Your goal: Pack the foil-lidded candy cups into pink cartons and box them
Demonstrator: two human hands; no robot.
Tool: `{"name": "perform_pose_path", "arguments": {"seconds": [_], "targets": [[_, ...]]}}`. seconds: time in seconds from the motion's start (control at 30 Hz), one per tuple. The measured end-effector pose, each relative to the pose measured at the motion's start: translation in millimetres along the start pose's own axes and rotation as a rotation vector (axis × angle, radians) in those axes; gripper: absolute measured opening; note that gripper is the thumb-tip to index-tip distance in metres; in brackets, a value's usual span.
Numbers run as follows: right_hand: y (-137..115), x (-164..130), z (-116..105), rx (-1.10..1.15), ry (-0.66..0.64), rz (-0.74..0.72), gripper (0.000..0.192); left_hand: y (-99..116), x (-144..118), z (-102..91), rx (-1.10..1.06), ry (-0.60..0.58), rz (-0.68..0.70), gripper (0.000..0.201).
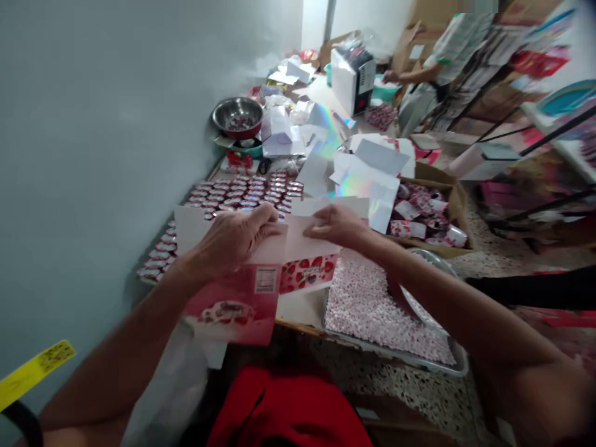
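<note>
A printed cardboard carton (233,307), pink and red with strawberries on its outer panels, is partly folded over the table's front edge. My left hand (244,236) pinches its pale inner flaps between thumb and fingers. On the right side of the same carton, my right hand (336,225) grips a white flap with bent fingers. Just beyond my hands stand rows of small red-and-silver packed pieces (242,192). A metal tray (395,351) of small pinkish-white pieces (363,304) lies below my right forearm, which hides part of it and of a round-rimmed scoop or bowl (419,307).
An open cardboard box (459,214) of strawberry-printed packs stands at the right. Loose white sheets (372,180) lie behind the carton. A steel bowl (237,118) sits by the wall at the back left. Another person (437,68) works at the far end.
</note>
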State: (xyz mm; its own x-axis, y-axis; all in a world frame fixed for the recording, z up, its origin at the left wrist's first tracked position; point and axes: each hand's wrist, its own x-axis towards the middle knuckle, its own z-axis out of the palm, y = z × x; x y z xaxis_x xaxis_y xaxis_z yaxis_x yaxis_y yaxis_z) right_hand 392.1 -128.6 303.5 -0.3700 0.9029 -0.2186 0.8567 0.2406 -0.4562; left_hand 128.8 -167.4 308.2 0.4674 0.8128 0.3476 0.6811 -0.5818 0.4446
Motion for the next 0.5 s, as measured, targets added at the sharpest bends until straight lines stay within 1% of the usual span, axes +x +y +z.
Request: {"name": "perform_pose_path", "arguments": {"seconds": [0.03,0.1,0.13,0.2,0.23,0.3,0.37,0.43,0.5], "targets": [[-11,1,31,0.055,-0.017,-0.025,0.024,-3,-17,2.1,-0.037,-0.085,-0.054,0.028],[-32,6,92,0.086,-0.025,-0.087,0.023,-18,-51,18.9,-0.179,-0.262,-0.170,0.026],[-40,11,119,0.069,-0.019,-0.108,0.023,-28,-68,31.7,-0.269,-0.332,-0.227,0.025],[-50,28,162,0.040,-0.032,-0.089,0.023,-48,-103,61.3,-0.431,-0.409,-0.351,0.027],[-52,39,177,0.049,-0.071,-0.047,0.023,-57,-121,76.7,-0.487,-0.430,-0.406,0.029],[-50,62,200,0.103,-0.185,0.044,0.024,-68,-155,107.1,-0.528,-0.477,-0.468,0.031],[-51,76,214,0.151,-0.282,0.088,0.026,-71,-184,136.9,-0.458,-0.482,-0.475,0.028],[-62,80,226,0.145,-0.287,0.059,0.025,-68,-205,165.8,-0.331,-0.406,-0.466,0.022],[-82,75,236,0.095,-0.243,-0.063,0.021,-67,-216,191.2,-0.255,-0.320,-0.458,0.018]]}}
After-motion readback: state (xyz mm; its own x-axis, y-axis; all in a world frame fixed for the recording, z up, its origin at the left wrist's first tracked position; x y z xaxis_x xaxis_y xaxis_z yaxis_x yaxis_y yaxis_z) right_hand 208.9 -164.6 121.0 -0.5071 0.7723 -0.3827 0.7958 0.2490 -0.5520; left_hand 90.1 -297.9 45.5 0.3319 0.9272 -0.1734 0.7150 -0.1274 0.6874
